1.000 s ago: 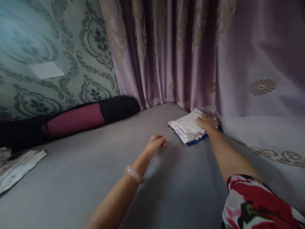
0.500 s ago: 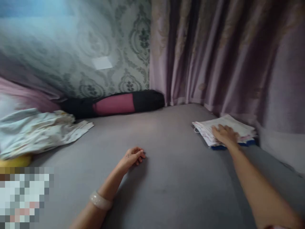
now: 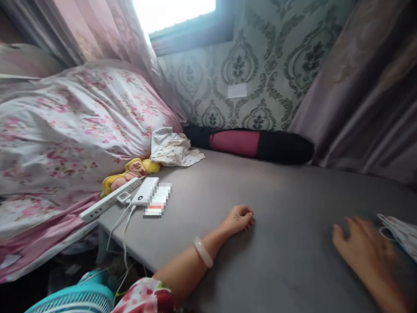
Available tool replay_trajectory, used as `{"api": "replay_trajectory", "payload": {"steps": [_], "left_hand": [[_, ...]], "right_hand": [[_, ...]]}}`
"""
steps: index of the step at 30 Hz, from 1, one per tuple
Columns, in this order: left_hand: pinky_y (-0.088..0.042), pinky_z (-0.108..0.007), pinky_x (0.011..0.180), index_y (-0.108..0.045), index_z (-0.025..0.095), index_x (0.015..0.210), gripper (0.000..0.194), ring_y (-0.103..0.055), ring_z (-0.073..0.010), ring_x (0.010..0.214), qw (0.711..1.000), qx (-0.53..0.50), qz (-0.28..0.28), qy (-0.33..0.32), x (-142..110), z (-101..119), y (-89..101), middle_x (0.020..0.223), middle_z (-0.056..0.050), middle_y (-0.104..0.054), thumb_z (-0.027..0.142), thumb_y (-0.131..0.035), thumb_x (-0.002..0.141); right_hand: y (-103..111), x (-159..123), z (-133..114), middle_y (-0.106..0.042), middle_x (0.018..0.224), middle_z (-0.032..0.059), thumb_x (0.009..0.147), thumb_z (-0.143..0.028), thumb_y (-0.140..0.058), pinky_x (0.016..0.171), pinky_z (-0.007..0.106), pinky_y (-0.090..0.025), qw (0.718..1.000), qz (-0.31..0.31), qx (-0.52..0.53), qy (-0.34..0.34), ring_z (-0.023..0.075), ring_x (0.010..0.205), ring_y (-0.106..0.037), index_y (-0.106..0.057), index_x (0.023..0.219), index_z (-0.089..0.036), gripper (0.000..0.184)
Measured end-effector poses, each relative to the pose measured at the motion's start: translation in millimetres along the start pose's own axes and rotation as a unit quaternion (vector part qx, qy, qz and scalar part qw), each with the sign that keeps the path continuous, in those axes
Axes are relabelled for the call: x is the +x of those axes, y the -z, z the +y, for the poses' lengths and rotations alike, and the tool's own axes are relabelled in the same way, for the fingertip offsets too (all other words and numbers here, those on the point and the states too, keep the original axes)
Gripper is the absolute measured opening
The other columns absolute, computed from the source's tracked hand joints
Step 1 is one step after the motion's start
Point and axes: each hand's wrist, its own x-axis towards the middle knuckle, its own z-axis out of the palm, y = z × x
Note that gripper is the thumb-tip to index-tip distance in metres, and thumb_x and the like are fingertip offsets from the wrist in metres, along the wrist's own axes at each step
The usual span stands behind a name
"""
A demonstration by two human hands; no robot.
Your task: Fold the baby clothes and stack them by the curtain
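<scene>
My left hand (image 3: 240,219) rests over the grey tabletop (image 3: 286,191) with its fingers curled in. Whatever lies inside those fingers, if anything, is hidden. A pale bangle (image 3: 203,253) circles the left wrist. On the right, my right hand (image 3: 366,248) is smeared by motion, but its fingers are spread and nothing shows in them. Beside it, a stack of folded cloth (image 3: 402,234) with a small loop is cut off by the right edge of view.
At the back lies a long black and pink bag (image 3: 234,143). Further left are a crumpled white cloth (image 3: 172,148), a yellow plush toy (image 3: 130,174), a power strip (image 3: 110,200), a white power bank (image 3: 146,191) and cables. A turquoise fan (image 3: 74,300) stands below the table edge.
The view has swung left, bringing in the window, floral bedding and power strip. My right hand has come off the folded cloth stack and is left of it. My left hand stays curled.
</scene>
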Motion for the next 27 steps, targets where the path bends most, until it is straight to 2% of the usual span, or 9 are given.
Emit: {"api": "replay_trajectory", "payload": {"steps": [2,5,8,11,14,16,18,21,27], "left_hand": [[-0.041,-0.018,0.045,-0.056,0.015,0.085,0.006,-0.049,-0.0059,0.044,0.999,-0.028,-0.010,0.010,1.6,0.8,2.8,0.060,0.003,-0.059,0.017,-0.050,0.087],[-0.043,-0.019,0.046,-0.054,0.015,0.086,0.007,-0.052,-0.0068,0.044,0.996,-0.076,-0.003,0.035,2.0,5.0,11.0,0.060,0.002,-0.060,0.014,-0.047,0.088],[-0.042,-0.019,0.045,-0.054,0.014,0.085,0.007,-0.052,-0.0069,0.043,0.994,-0.091,0.032,0.052,2.7,10.6,26.3,0.059,0.002,-0.059,0.014,-0.048,0.088],[-0.040,-0.017,0.045,-0.056,0.013,0.085,0.006,-0.052,-0.0061,0.045,0.991,-0.096,0.080,0.049,5.9,16.2,51.1,0.060,0.001,-0.061,0.018,-0.054,0.088],[-0.038,-0.016,0.046,-0.057,0.013,0.080,0.008,-0.053,-0.0058,0.046,0.976,-0.122,0.178,0.026,10.9,21.6,85.2,0.063,-0.001,-0.063,0.019,-0.059,0.085],[-0.036,-0.017,0.044,-0.058,0.013,0.076,0.006,-0.052,-0.0067,0.044,0.947,-0.150,0.283,0.018,14.1,24.2,111.8,0.060,-0.002,-0.062,0.016,-0.061,0.081],[-0.036,-0.017,0.045,-0.057,0.014,0.077,0.005,-0.052,-0.0066,0.045,0.927,-0.158,0.340,0.006,16.6,25.4,140.5,0.061,-0.002,-0.062,0.014,-0.058,0.081],[-0.036,-0.017,0.047,-0.055,0.015,0.076,0.005,-0.051,-0.0058,0.048,0.889,-0.167,0.427,-0.012,19.9,25.9,185.4,0.065,-0.001,-0.061,0.015,-0.055,0.081],[-0.035,-0.018,0.049,-0.051,0.017,0.082,0.005,-0.050,-0.0078,0.052,0.788,-0.155,0.594,-0.056,21.1,34.0,266.6,0.065,0.004,-0.053,0.015,-0.051,0.077]], "right_hand": [[-16.8,-9.4,-38.7,-0.049,0.134,0.0236,0.080,-0.052,-0.021,0.107,0.052,-0.030,0.997,-0.033,0.029,0.061,0.0318,0.135,-0.037,-0.020,0.151,-0.030,0.074],[-40.7,-21.1,-79.2,-0.050,0.134,0.0238,0.080,-0.052,-0.025,0.107,0.050,-0.034,0.990,-0.091,0.037,0.101,0.0356,0.130,-0.044,-0.043,0.138,-0.014,0.072],[-55.6,-33.4,-110.8,-0.051,0.135,0.0223,0.082,-0.048,-0.026,0.106,0.049,-0.038,0.984,-0.108,0.042,0.137,0.0345,0.129,-0.046,-0.053,0.128,-0.013,0.064],[-59.8,-44.0,-140.6,-0.051,0.137,0.0203,0.085,-0.045,-0.027,0.105,0.049,-0.038,0.978,-0.123,0.040,0.165,0.0328,0.129,-0.046,-0.056,0.125,-0.015,0.058],[-58.8,-47.8,-166.9,-0.049,0.139,0.0191,0.087,-0.044,-0.030,0.106,0.048,-0.036,0.976,-0.139,0.030,0.166,0.0329,0.130,-0.044,-0.055,0.127,-0.012,0.057],[-58.3,-46.7,-180.6,-0.049,0.139,0.0199,0.088,-0.043,-0.032,0.105,0.049,-0.036,0.976,-0.147,0.027,0.158,0.0334,0.130,-0.044,-0.053,0.128,-0.008,0.057],[-59.3,-44.8,-190.7,-0.049,0.138,0.0210,0.089,-0.042,-0.033,0.105,0.048,-0.035,0.977,-0.151,0.031,0.150,0.0332,0.128,-0.045,-0.053,0.128,-0.005,0.057],[-63.5,-44.8,-199.2,-0.050,0.137,0.0217,0.090,-0.041,-0.035,0.106,0.050,-0.032,0.980,-0.138,0.039,0.137,0.0328,0.129,-0.044,-0.053,0.127,-0.005,0.055],[-71.8,-52.9,-199.8,-0.051,0.137,0.0201,0.091,-0.042,-0.033,0.107,0.052,-0.028,0.983,-0.093,0.044,0.154,0.0336,0.128,-0.043,-0.053,0.128,-0.005,0.056]]}}
